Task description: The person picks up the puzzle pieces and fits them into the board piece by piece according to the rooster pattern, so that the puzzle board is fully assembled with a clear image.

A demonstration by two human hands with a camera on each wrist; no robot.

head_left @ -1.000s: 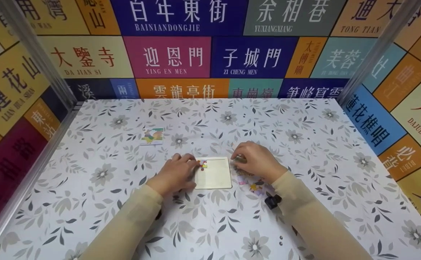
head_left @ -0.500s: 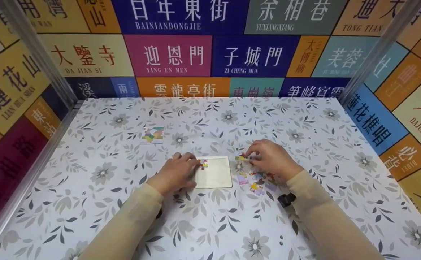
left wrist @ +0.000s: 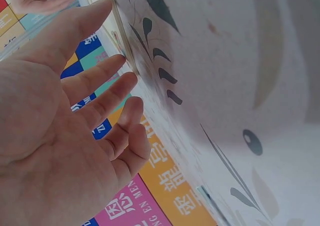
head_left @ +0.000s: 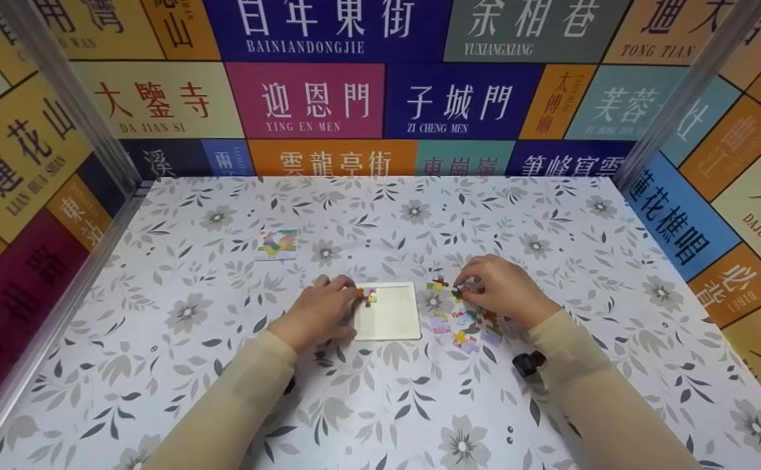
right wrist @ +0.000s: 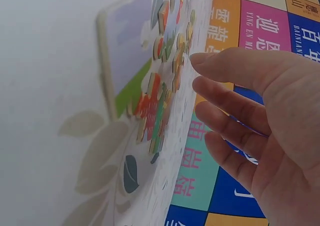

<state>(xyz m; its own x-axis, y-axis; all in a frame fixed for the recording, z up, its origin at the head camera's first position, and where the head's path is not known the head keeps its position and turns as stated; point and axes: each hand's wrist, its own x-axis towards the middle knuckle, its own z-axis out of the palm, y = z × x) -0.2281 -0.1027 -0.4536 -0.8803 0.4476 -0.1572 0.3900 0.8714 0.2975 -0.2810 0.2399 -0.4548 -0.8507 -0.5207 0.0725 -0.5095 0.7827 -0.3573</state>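
A pale, shallow puzzle tray (head_left: 387,314) lies on the table in the head view, with a colourful puzzle piece (head_left: 371,296) in its upper left corner. My left hand (head_left: 318,310) touches the tray's left side, thumb near the lower corner and fingertips near the upper one. My right hand (head_left: 501,286) is low over the table to the right, thumb and fingers slightly bent, fingertips right at a small dark and yellow puzzle piece (head_left: 457,292). In the right wrist view the fingertips (right wrist: 200,83) show no piece between them. Another piece (head_left: 437,282) lies just left of these fingers.
Several loose puzzle pieces (head_left: 465,339) are scattered right of the tray, some in red, white and purple. A small picture square (head_left: 277,245) lies at the back left. Panels with printed place names (head_left: 318,101) wall in the flower-patterned table (head_left: 224,405).
My right hand has moved right, away from the tray, uncovering loose pieces. The yellow-green piece it was touching half a second ago now lies apart from its fingers. My left hand stays on the tray.
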